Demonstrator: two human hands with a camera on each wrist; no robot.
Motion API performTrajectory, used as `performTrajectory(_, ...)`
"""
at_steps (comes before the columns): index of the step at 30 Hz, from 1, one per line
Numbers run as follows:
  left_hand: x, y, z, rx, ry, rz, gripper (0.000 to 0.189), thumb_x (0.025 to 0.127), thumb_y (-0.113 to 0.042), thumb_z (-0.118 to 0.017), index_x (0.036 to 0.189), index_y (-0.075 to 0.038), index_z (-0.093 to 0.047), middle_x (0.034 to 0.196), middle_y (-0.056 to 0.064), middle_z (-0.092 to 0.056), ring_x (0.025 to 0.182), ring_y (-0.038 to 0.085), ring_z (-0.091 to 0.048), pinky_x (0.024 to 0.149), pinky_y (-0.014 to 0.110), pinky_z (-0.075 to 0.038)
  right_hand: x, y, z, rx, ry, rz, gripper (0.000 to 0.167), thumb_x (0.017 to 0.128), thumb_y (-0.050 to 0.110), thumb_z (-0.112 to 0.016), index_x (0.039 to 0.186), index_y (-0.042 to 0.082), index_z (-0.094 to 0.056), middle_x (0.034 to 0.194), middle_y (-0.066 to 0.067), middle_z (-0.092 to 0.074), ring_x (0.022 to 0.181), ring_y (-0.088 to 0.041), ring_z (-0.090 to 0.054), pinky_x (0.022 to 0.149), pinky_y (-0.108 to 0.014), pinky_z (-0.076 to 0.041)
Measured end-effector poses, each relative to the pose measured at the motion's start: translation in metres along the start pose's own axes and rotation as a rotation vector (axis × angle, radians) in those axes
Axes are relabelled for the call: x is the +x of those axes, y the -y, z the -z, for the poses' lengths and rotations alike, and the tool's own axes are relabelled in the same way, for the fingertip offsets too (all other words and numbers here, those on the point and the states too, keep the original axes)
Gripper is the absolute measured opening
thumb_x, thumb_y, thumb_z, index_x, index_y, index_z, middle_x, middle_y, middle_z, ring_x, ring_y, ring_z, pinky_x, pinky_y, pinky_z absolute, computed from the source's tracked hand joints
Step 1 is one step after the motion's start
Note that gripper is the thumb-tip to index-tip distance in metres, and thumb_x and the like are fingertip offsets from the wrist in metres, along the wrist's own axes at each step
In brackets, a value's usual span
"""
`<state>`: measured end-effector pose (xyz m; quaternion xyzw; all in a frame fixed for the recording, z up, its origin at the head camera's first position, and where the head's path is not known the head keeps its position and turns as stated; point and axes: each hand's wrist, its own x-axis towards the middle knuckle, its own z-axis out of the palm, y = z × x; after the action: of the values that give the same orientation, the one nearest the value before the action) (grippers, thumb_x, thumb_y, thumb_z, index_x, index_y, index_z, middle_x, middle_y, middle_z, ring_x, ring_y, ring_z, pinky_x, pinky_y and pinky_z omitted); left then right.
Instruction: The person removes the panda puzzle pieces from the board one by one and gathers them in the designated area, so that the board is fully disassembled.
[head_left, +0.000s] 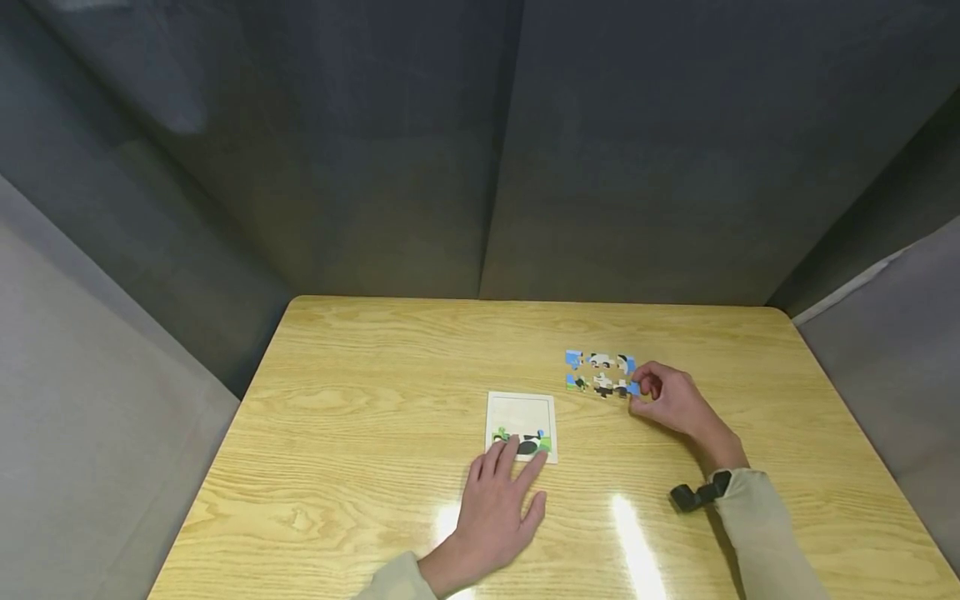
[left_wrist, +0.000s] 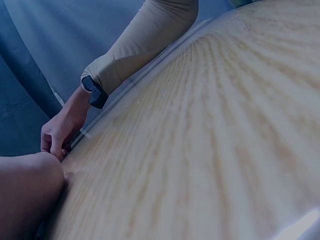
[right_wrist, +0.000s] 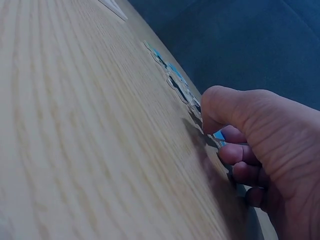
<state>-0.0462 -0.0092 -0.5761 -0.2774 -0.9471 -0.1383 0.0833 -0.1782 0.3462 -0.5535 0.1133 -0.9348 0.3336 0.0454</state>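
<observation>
My left hand [head_left: 495,508] lies with fingers extended, fingertips on the lower part of a white square puzzle frame [head_left: 521,411]. Along the frame's bottom sit fitted green, black and white puzzle pieces [head_left: 529,447], partly covered by those fingers. My right hand [head_left: 671,402] pinches a blue-edged puzzle piece [right_wrist: 219,136] between thumb and fingers, at the right end of a group of loose pieces. The loose puzzle pieces [head_left: 602,361] lie in two short rows, blue, white and black, up and right of the frame. In the left wrist view, part of my left hand [left_wrist: 30,192] fills the lower left.
The wooden table [head_left: 360,358] has a light grain and rounded far corners. Dark grey partitions [head_left: 637,167] stand behind it and at both sides. A black wrist device [head_left: 697,493] is strapped at my right sleeve. Bright reflections show on the near tabletop.
</observation>
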Motion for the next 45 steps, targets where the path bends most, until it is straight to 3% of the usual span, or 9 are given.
performTrajectory(19, -0.001, 0.001, -0.001, 0.003, -0.021, -0.005, 0.053, 0.108, -0.045, -0.044, 0.158, -0.029, -0.045, 0.160, 0.016, -0.039, 0.144, 0.034, -0.036, 0.107, 0.050, -0.041, 0.002, -0.004, 0.001, -0.027, 0.037, -0.001, 0.028, 0.080, 0.010, -0.078, 0.105, 0.003, -0.067, 0.080, -0.002, -0.056, 0.068, -0.014, -0.046, 0.063, -0.026, -0.038)
performTrajectory(22, -0.001, 0.001, 0.000, 0.000, -0.031, -0.004, 0.053, 0.108, -0.044, -0.045, 0.158, -0.029, -0.046, 0.159, 0.016, -0.040, 0.144, 0.034, -0.037, 0.107, 0.050, -0.041, -0.001, -0.003, 0.000, 0.013, 0.004, -0.001, 0.026, 0.082, 0.009, -0.076, 0.105, 0.003, -0.067, 0.080, -0.004, -0.057, 0.067, -0.014, -0.046, 0.062, -0.025, -0.038)
performTrajectory(29, -0.001, 0.000, 0.000, -0.002, -0.033, -0.009, 0.053, 0.107, -0.044, -0.046, 0.158, -0.028, -0.047, 0.159, 0.016, -0.040, 0.143, 0.035, -0.037, 0.106, 0.051, -0.042, -0.013, 0.006, -0.007, 0.093, -0.158, 0.006, 0.016, 0.086, 0.002, -0.071, 0.102, 0.003, -0.068, 0.080, -0.007, -0.059, 0.066, -0.012, -0.048, 0.056, -0.019, -0.039)
performTrajectory(37, 0.002, 0.000, 0.001, -0.004, -0.028, -0.008, 0.056, 0.107, -0.044, -0.044, 0.160, -0.026, -0.043, 0.160, 0.017, -0.038, 0.145, 0.035, -0.036, 0.108, 0.051, -0.042, -0.017, 0.036, -0.024, 0.133, -0.201, 0.116, 0.016, 0.085, -0.008, -0.065, 0.097, 0.001, -0.070, 0.075, -0.002, -0.059, 0.062, -0.009, -0.047, 0.053, -0.017, -0.038)
performTrajectory(45, 0.006, 0.002, 0.001, -0.001, -0.005, -0.001, 0.058, 0.108, -0.045, -0.042, 0.162, -0.025, -0.039, 0.162, 0.018, -0.035, 0.146, 0.036, -0.034, 0.112, 0.053, -0.039, -0.014, 0.094, -0.051, 0.170, -0.090, 0.271, 0.017, 0.085, -0.008, -0.068, 0.097, 0.003, -0.072, 0.079, 0.005, -0.060, 0.066, -0.006, -0.051, 0.055, -0.019, -0.045)
